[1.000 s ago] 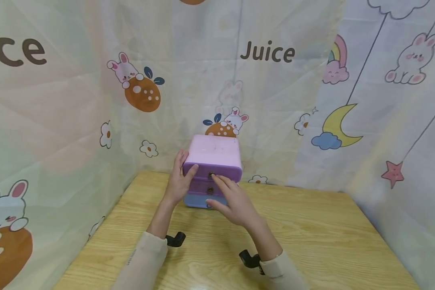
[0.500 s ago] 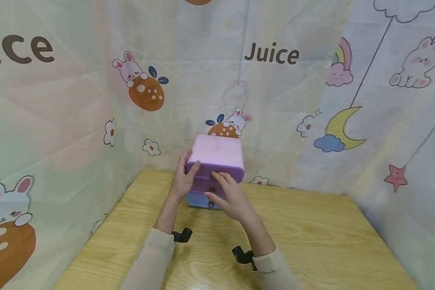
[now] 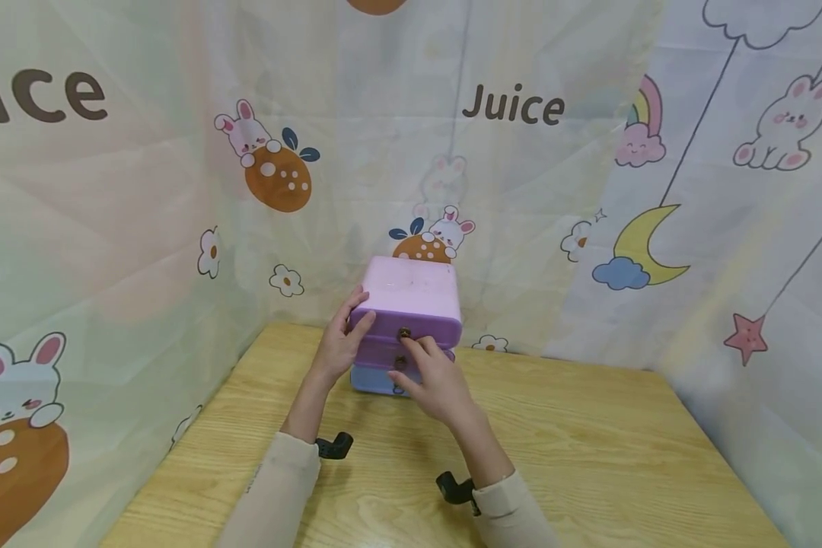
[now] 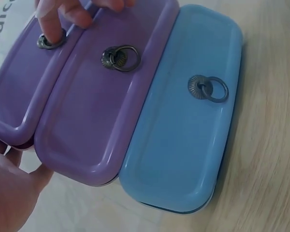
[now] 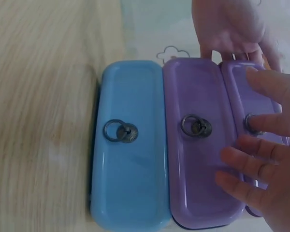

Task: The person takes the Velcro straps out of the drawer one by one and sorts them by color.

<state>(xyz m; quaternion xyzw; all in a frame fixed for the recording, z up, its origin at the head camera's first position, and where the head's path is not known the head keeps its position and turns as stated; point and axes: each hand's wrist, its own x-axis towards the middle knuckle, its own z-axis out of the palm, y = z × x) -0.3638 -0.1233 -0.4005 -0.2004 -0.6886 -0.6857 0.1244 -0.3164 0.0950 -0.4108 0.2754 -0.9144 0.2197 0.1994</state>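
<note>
A small three-tier drawer cabinet has a pink top, two purple drawers and a blue drawer lowest. My left hand grips its upper left side, thumb on the front corner and fingers along the side. At the top drawer, my right hand puts a fingertip at the metal ring pull; the thumb stands apart and the other fingers spread loosely over the front. Ring pulls on the middle purple drawer and the blue one hang free. All the drawers look closed.
The cabinet stands on a wood-grain table near the back edge. Printed cloth walls with rabbits and flowers rise behind and at both sides. Black curved mounts stick out from both wrists.
My right fingertips have shifted slightly down, so the top knob, covered half a second ago, shows again. The cabinet sits slightly further right in view than a second ago. The left hand keeps its hold.
</note>
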